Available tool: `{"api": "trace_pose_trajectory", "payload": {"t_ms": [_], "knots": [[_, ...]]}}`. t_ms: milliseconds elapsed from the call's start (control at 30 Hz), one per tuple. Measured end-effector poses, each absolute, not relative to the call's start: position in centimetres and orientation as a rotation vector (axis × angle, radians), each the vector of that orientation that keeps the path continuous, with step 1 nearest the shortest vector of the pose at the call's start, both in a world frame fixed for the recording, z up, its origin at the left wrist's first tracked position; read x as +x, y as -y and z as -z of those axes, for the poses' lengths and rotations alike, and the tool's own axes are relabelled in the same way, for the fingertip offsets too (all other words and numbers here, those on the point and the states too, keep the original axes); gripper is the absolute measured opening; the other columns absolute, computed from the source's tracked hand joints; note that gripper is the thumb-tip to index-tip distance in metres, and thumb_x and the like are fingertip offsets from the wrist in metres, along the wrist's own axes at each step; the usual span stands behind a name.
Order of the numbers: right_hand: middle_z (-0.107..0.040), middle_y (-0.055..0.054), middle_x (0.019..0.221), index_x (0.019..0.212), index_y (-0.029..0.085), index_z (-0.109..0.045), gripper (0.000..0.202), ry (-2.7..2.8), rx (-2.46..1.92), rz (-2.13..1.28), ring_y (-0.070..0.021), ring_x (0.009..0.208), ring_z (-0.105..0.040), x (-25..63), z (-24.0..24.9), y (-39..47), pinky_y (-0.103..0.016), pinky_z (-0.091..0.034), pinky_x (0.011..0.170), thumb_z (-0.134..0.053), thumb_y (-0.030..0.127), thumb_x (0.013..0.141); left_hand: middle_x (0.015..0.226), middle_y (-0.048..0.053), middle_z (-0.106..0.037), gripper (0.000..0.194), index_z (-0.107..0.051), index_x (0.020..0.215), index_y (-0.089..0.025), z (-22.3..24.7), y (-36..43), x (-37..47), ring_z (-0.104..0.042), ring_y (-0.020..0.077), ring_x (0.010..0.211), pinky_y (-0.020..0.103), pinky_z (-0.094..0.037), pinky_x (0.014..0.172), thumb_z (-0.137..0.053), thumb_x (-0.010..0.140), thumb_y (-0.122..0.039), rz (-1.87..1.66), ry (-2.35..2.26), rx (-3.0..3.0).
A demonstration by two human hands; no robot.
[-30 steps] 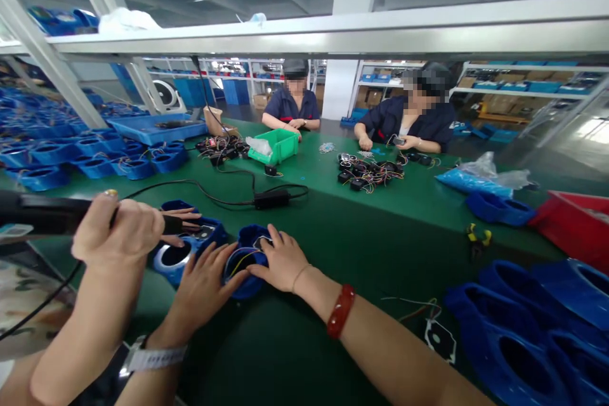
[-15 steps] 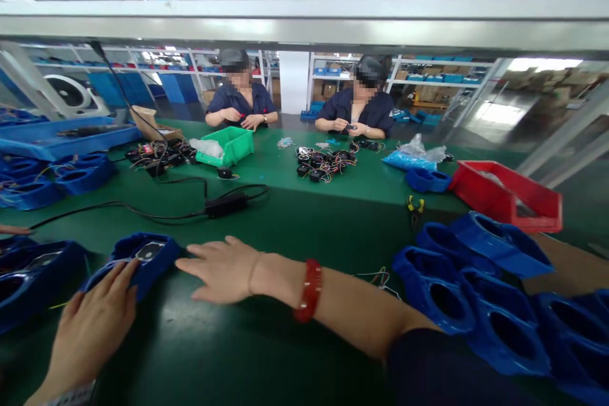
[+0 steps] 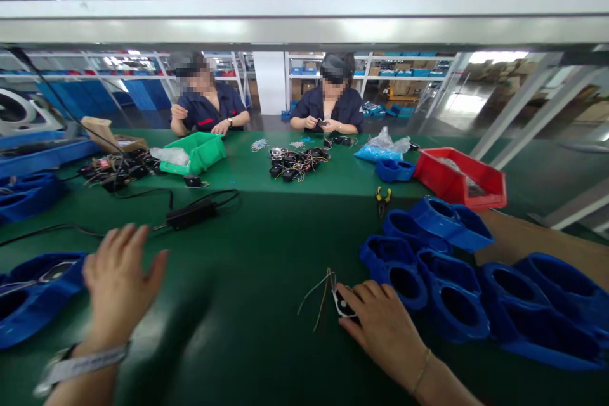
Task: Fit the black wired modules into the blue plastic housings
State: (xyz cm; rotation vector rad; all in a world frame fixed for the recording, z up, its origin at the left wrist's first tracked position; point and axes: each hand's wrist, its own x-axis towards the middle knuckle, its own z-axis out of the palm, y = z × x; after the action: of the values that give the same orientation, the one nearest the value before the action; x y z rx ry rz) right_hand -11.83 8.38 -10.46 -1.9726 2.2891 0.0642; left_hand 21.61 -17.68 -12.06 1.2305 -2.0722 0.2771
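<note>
My left hand is raised over the left part of the green table, fingers spread and holding nothing. Just left of it lies a blue housing with a part and wires inside. On the right, my right hand has its thumb and fingers closed on a small black part. Thin loose wires trail from that part toward the left. Several blue housings with round openings sit right beside my right hand.
Farther back are yellow-handled pliers, a red bin, a green bin, a black adapter with its cable, and a pile of wired black parts. Two people sit across the table. A metal shelf edge spans above.
The view has turned right. My right hand has gone from the left side to the right and closed on the black part. My left hand has come off the blue housing, its fingers now spread.
</note>
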Motion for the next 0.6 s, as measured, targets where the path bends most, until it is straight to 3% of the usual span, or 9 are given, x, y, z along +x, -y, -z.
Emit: {"api": "trace_pose_trajectory", "payload": {"t_ms": [33, 133, 233, 300, 400, 467, 600], "knots": [[-0.063, -0.009, 0.114, 0.134, 0.027, -0.048, 0.047, -2.223, -1.986, 0.007, -0.0283, 0.105, -0.055, -11.4, 10.5, -8.5, -0.049, -0.044, 0.09, -0.056, 0.024, 0.088, 0.144, 0.007, -0.04, 0.05, -0.031, 0.139, -0.025, 11.3, 15.9, 17.2, -0.031, 0.0328, 0.135, 0.057, -0.027, 0.107, -0.045, 0.092, -0.035, -0.254, 2.182, 1.02], [-0.058, -0.007, 0.125, 0.131, 0.031, -0.05, 0.05, -2.029, -2.03, 0.195, -0.0275, 0.113, -0.051, -10.7, 10.5, -8.8, -0.048, -0.039, 0.096, -0.053, 0.014, 0.083, 0.143, 0.01, -0.042, 0.048, -0.034, 0.139, -0.019, 10.0, 9.9, 4.3, -0.035, 0.0227, 0.135, 0.046, -0.029, 0.11, -0.045, 0.093, -0.027, 0.082, 2.578, 0.446], [-0.059, -0.006, 0.124, 0.122, 0.03, -0.057, 0.041, -1.94, -1.99, 0.33, -0.0283, 0.115, -0.05, -10.2, 11.2, -8.8, -0.047, -0.037, 0.099, -0.059, 0.023, 0.082, 0.144, 0.006, -0.042, 0.05, -0.036, 0.139, -0.021, 10.0, 4.9, -5.4, -0.04, 0.0188, 0.131, 0.043, -0.032, 0.11, -0.047, 0.094, -0.039, 0.327, 2.769, 0.002], [-0.057, -0.006, 0.128, 0.121, 0.029, -0.058, 0.039, -1.925, -1.951, 0.385, -0.0279, 0.118, -0.048, -10.1, 11.7, -9.1, -0.045, -0.036, 0.102, -0.06, 0.024, 0.082, 0.14, 0.007, -0.048, 0.051, -0.048, 0.132, -0.022, 10.4, 3.2, -9.2, -0.047, 0.023, 0.125, 0.047, -0.033, 0.107, -0.049, 0.091, -0.053, 0.345, 2.853, -0.173], [-0.058, -0.005, 0.125, 0.118, 0.026, -0.058, 0.039, -1.878, -1.889, 0.443, -0.0243, 0.115, -0.05, -10.5, 11.0, -10.2, -0.04, -0.038, 0.1, -0.058, 0.017, 0.08, 0.129, 0.01, -0.056, 0.051, -0.067, 0.106, -0.019, 11.0, 3.6, -10.6, -0.053, 0.0273, 0.116, 0.049, -0.034, 0.104, -0.051, 0.085, -0.063, 0.269, 2.913, -0.24], [-0.062, -0.002, 0.115, 0.113, 0.025, -0.059, 0.037, -1.852, -1.787, 0.507, -0.0208, 0.108, -0.054, -11.4, 9.5, -11.2, -0.035, -0.041, 0.096, -0.061, 0.015, 0.077, 0.127, 0.01, -0.057, 0.047, -0.07, 0.095, -0.018, 11.2, 4.9, -9.1, -0.053, 0.0274, 0.115, 0.047, -0.034, 0.104, -0.054, 0.084, -0.061, 0.283, 2.913, -0.233], [-0.061, -0.001, 0.114, 0.111, 0.026, -0.056, 0.036, -1.869, -1.713, 0.693, -0.0177, 0.107, -0.056, -13.9, 6.1, -11.8, -0.032, -0.044, 0.095, -0.063, 0.015, 0.077, 0.128, 0.009, -0.056, 0.028, -0.066, 0.103, -0.019, 10.5, 6.9, -3.4, -0.051, 0.0253, 0.117, 0.045, -0.033, 0.105, -0.049, 0.092, -0.039, 0.63, 2.868, -0.149]]}}
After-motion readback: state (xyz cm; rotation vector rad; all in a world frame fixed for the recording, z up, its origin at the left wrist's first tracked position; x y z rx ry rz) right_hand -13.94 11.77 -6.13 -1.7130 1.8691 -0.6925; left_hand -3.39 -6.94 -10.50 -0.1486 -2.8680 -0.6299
